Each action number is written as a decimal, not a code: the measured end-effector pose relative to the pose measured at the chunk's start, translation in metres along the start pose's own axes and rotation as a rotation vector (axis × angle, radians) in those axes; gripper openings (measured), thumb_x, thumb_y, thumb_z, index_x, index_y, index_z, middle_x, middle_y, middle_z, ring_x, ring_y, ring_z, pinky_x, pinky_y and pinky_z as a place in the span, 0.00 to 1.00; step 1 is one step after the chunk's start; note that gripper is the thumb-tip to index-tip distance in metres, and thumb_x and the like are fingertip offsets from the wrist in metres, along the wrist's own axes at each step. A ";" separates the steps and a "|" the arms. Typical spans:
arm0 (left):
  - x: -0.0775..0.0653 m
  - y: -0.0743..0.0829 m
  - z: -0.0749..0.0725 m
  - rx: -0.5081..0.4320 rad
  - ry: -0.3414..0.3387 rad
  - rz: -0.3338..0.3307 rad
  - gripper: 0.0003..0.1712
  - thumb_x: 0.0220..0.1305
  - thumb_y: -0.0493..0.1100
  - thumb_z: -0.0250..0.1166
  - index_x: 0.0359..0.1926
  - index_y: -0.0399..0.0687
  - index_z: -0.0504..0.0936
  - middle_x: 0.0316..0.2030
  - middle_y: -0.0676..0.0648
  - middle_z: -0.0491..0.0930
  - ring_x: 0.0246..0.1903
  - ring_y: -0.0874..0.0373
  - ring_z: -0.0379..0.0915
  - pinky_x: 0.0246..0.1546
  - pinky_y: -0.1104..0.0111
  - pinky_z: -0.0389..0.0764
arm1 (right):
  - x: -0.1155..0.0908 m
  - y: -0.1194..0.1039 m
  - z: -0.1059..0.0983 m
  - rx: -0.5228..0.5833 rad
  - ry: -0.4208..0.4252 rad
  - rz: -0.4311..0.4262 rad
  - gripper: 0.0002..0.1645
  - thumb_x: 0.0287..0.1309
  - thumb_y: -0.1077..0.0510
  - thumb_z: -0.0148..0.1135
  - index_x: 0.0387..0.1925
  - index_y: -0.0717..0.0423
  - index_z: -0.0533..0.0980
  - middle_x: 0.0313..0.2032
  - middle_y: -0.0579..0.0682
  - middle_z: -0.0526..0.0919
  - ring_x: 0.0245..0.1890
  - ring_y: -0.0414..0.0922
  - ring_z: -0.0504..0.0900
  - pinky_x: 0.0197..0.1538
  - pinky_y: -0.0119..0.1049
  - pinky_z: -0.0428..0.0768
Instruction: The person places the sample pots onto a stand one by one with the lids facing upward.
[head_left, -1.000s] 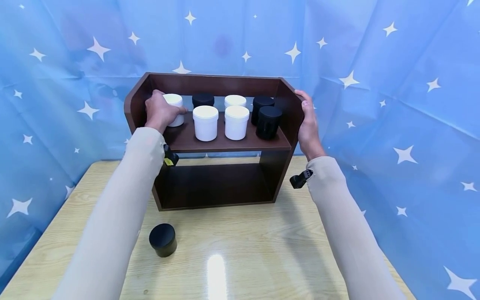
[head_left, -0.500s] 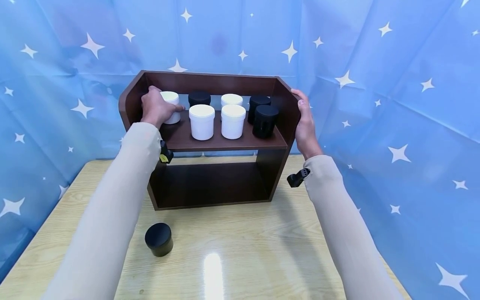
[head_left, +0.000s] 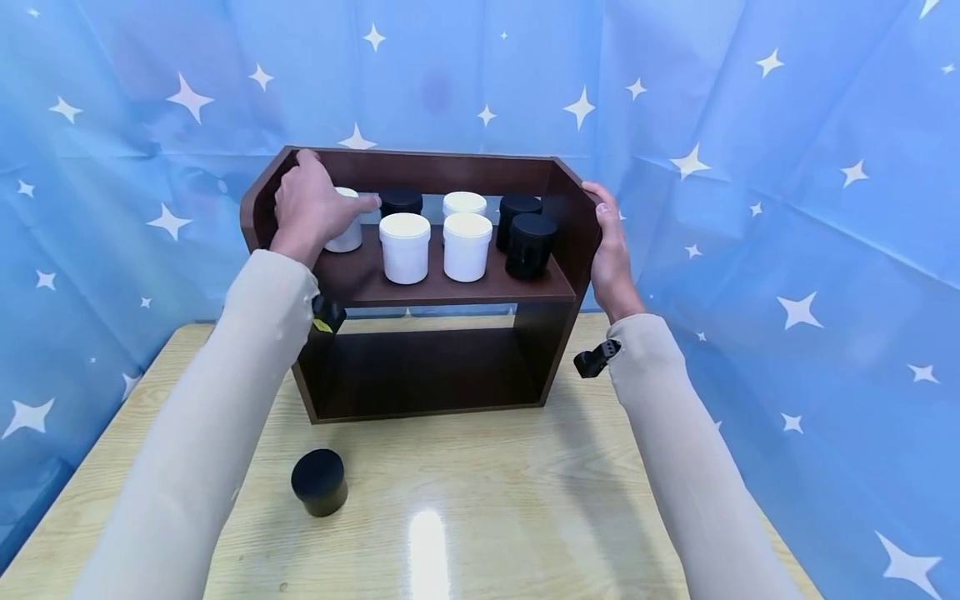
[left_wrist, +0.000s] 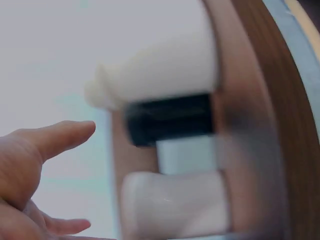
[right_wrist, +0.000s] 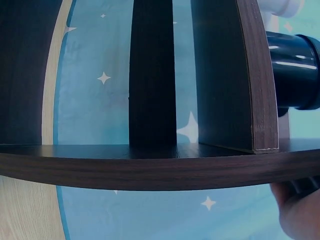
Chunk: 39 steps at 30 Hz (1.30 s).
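A dark brown two-tier shelf (head_left: pixel 442 297) stands on the table, with white and black lidded jars along its upper board. My left hand (head_left: pixel 311 208) hovers over the white jar (head_left: pixel 345 237) at the back left, thumb and fingers spread. In the left wrist view, a gap separates that hand's fingers (left_wrist: pixel 60 137) from the white jar (left_wrist: pixel 175 205). My right hand (head_left: pixel 613 258) grips the shelf's right side panel, fingertips at its upper edge. In the right wrist view, part of this hand (right_wrist: pixel 302 212) shows just beyond the panel.
Two white jars (head_left: pixel 405 250) (head_left: pixel 467 248) and a black jar (head_left: pixel 531 247) form the front row. Behind them are a black jar (head_left: pixel 401 202), a white one (head_left: pixel 463 202) and another black one (head_left: pixel 516 212). A short black jar (head_left: pixel 320 483) sits on the wooden table (head_left: pixel 495 500), front left.
My left hand has let go of the back-left white jar, lifting slightly and opening its fingers. The jar stays on the upper board. My right hand keeps its place on the side panel.
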<state>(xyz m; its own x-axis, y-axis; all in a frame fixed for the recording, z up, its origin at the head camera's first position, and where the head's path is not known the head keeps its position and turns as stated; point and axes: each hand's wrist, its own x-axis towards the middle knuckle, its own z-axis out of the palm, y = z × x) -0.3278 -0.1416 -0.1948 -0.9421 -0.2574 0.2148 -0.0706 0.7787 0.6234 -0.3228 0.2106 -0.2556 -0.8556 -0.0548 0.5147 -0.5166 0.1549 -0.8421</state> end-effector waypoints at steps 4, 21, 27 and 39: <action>-0.037 0.013 -0.017 -0.019 0.096 0.121 0.59 0.57 0.68 0.66 0.79 0.50 0.49 0.75 0.45 0.61 0.73 0.45 0.61 0.72 0.48 0.63 | 0.000 0.002 0.000 0.010 -0.011 -0.006 0.31 0.78 0.48 0.24 0.76 0.50 0.55 0.73 0.57 0.59 0.69 0.56 0.62 0.71 0.57 0.64; -0.163 -0.091 0.000 -1.214 -0.082 1.051 0.32 0.48 0.24 0.72 0.55 0.18 0.73 0.56 0.32 0.81 0.60 0.43 0.79 0.60 0.62 0.79 | 0.002 0.000 0.000 0.052 -0.023 -0.005 0.29 0.79 0.48 0.25 0.74 0.47 0.57 0.71 0.58 0.61 0.67 0.54 0.65 0.68 0.49 0.67; -0.172 -0.158 0.031 -0.912 -0.230 0.838 0.37 0.45 0.20 0.71 0.60 0.23 0.72 0.61 0.35 0.78 0.64 0.52 0.75 0.61 0.69 0.74 | 0.003 0.004 0.000 0.075 -0.027 0.002 0.29 0.79 0.49 0.25 0.74 0.47 0.57 0.69 0.59 0.63 0.65 0.54 0.66 0.67 0.48 0.68; -0.179 -0.236 0.079 -0.621 -0.345 0.439 0.37 0.50 0.27 0.74 0.63 0.46 0.76 0.59 0.55 0.80 0.59 0.66 0.76 0.59 0.78 0.74 | 0.013 0.020 -0.003 0.132 -0.024 -0.029 0.28 0.79 0.49 0.26 0.73 0.45 0.59 0.68 0.55 0.65 0.63 0.51 0.68 0.61 0.42 0.70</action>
<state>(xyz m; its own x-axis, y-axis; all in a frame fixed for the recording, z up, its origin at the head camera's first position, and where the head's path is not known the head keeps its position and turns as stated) -0.1689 -0.2339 -0.4401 -0.8966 0.2646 0.3551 0.4244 0.2845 0.8596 -0.3446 0.2158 -0.2655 -0.8399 -0.0810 0.5367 -0.5398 0.0215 -0.8415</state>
